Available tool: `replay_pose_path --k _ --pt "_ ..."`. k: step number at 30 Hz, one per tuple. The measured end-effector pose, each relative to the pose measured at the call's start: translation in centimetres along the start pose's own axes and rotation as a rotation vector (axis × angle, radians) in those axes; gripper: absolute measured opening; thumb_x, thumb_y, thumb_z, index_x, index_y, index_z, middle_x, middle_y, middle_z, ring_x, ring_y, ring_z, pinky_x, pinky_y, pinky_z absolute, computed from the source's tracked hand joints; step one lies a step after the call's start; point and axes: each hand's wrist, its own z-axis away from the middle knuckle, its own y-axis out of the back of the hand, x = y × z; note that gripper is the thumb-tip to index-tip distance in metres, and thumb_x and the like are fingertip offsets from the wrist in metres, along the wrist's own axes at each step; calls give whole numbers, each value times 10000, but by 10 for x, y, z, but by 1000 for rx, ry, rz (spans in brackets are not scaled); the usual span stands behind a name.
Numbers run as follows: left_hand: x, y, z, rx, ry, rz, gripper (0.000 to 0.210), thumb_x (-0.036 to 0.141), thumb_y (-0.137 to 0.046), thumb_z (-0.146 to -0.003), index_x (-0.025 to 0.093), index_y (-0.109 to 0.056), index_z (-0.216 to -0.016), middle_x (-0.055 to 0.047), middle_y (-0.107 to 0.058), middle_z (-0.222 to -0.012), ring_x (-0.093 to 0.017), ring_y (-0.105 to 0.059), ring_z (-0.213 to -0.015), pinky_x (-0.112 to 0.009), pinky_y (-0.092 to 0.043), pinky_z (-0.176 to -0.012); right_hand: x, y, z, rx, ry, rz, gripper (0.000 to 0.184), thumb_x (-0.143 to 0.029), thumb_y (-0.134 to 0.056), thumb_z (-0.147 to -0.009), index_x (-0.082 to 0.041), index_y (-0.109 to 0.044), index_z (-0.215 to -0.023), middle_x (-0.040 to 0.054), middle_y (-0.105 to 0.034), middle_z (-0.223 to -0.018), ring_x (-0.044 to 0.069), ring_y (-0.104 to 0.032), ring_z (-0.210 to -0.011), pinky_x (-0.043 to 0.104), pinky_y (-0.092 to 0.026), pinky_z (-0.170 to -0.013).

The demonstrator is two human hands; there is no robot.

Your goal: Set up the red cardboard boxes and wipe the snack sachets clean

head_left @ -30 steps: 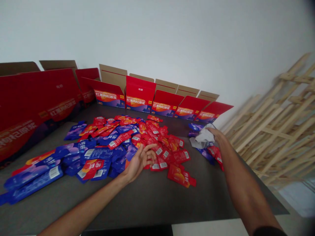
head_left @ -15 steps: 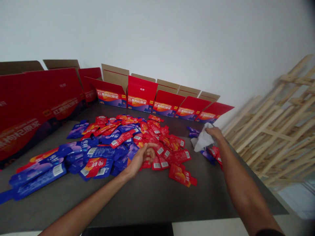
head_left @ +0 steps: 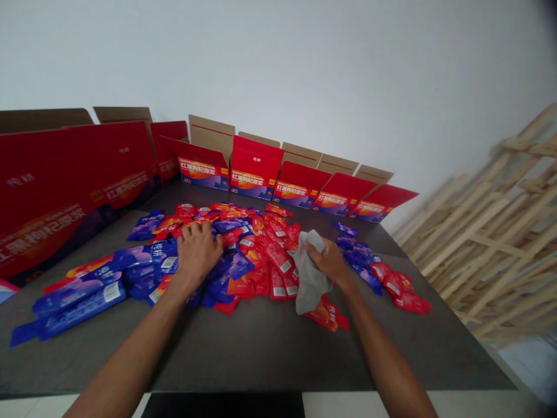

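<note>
My left hand [head_left: 198, 249] rests palm down over the left of a pile of red sachets [head_left: 276, 255] and blue sachets [head_left: 178, 267]. Its fingers are bent onto the sachets and the thumb stands apart; the fingertips are partly hidden. My right hand [head_left: 331, 261] grips a grey-white cloth [head_left: 311, 276] between thumb and fingers. The cloth hangs over the pile's right side and partly covers a red sachet [head_left: 324, 316] at the front.
Open red cartons [head_left: 255, 174] line the back of the dark table [head_left: 270, 354], and larger red boxes [head_left: 52, 197] stand at left. A smaller group of blue sachets [head_left: 359, 255] and red sachets [head_left: 400, 284] lies at right. Wooden slats [head_left: 491, 238] stand beyond the right edge.
My right hand has brought the cloth left from the small right-hand group to the main pile, uncovering that group. My left hand has shifted left onto the blue and red sachets.
</note>
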Motion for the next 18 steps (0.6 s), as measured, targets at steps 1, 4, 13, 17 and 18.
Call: replay_pose_path --k 1,4,13,17,18 --pt "-8 2 -3 -55 80 -53 617 401 -423 -981 -29 -545 -1407 -361 -568 -1378 -523 -508 -1300 -590 -450 -1012 -3 -9 6 -7 35 -41 342 -527 -598 -927 -216 -677 -808 30 -724 -757 202 -636 -666 300 -497 -636" --pt "-24 4 -10 -279 164 -110 694 493 -433 -976 -36 -547 -1411 -391 -550 -1408 -545 -504 -1332 -577 -465 -1003 -5 -30 16 6 71 -104 317 -510 -614 -928 -221 -679 -817 26 -719 -743 203 -638 -654 307 -506 -637" --pt "-8 2 1 -306 7 -138 692 541 -385 -988 28 -579 -1409 -340 -619 -1347 -493 -573 -1295 -545 -466 -1032 2 -56 33 68 100 -135 221 -448 -630 -928 -238 -676 -878 50 -737 -790 251 -699 -707 392 -571 -702" --pt "-2 -3 4 -311 -63 -98 669 574 -423 -972 96 -597 -1407 -289 -629 -1337 -459 -578 -1267 -543 -473 -1026 0 -59 36 96 106 -127 200 -430 -647 -914 -260 -706 -1002 71 -764 -857 286 -725 -761 447 -594 -752" --pt "-2 -4 4 -300 -92 -85 628 556 -446 -966 113 -626 -1374 -273 -628 -1330 -449 -576 -1260 -537 -476 -1024 0 -59 36 96 109 -134 199 -426 -648 -914 -266 -709 -1015 69 -768 -870 284 -727 -765 445 -597 -747"
